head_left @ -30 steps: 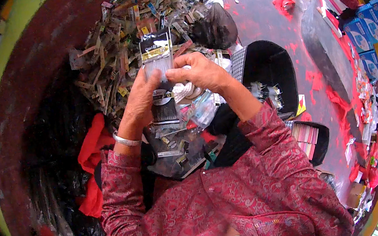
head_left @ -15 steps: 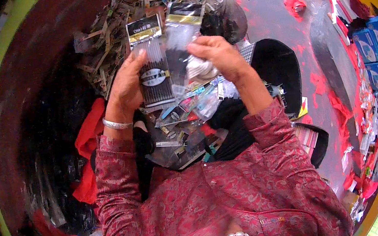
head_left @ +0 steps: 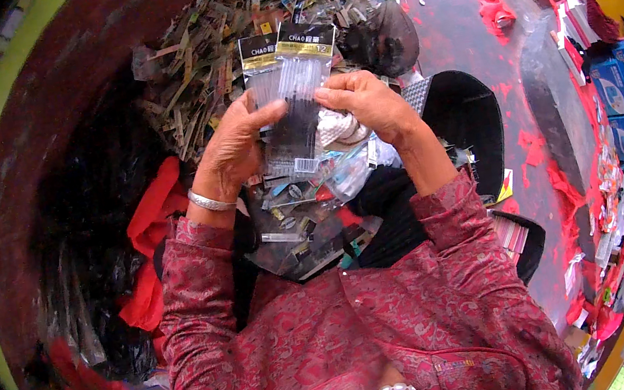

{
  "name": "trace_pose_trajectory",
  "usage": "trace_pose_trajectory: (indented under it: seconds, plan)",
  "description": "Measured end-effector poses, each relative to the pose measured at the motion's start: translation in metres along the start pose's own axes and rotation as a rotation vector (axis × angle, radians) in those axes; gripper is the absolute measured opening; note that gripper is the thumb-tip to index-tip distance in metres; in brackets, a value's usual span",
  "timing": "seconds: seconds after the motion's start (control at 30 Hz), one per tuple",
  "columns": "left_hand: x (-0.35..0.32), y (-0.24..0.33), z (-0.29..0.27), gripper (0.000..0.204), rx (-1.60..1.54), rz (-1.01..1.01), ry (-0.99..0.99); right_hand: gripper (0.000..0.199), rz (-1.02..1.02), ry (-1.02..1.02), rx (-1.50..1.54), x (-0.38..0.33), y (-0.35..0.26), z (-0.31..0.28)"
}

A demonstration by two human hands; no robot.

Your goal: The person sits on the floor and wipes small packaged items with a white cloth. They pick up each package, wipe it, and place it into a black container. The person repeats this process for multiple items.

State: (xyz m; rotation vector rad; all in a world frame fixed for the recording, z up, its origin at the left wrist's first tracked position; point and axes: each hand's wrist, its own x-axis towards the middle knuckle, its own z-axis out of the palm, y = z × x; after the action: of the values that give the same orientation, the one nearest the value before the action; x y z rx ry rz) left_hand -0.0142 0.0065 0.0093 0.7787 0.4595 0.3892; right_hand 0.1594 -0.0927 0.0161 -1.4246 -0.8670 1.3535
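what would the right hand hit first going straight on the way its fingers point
The front packet: the right hand points left toward it, its fingers touching its right edge. Beyond it, the left hand looks next in line, though depth is unclear.

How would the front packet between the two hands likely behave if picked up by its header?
The front packet looks light, being thin and flat. Slender contents lined up lengthwise would probably keep it fairly stiff that way. Its glossy clear film may slide easily over the rear packet.
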Motion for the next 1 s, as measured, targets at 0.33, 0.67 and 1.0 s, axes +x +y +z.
trace_pose_trajectory:
  seconds: [0.33, 0.67, 1.0]
  plan:
    - [-0.002, -0.001, 0.0, 0.045, -0.064, -0.166, -0.058, 0.023, -0.433, 0.596, -0.432, -0.014, -0.031, -0.004]
    - [-0.011, -0.013, 0.008, 0.049, 0.076, -0.121, -0.149, 0.015, -1.035, 0.45, -0.935, 0.007, -0.016, 0.016]
    - [-0.001, -0.015, 0.002, 0.043, -0.091, -0.103, -0.04, 0.014, -0.667, 0.988, -0.533, 0.005, -0.035, -0.028]
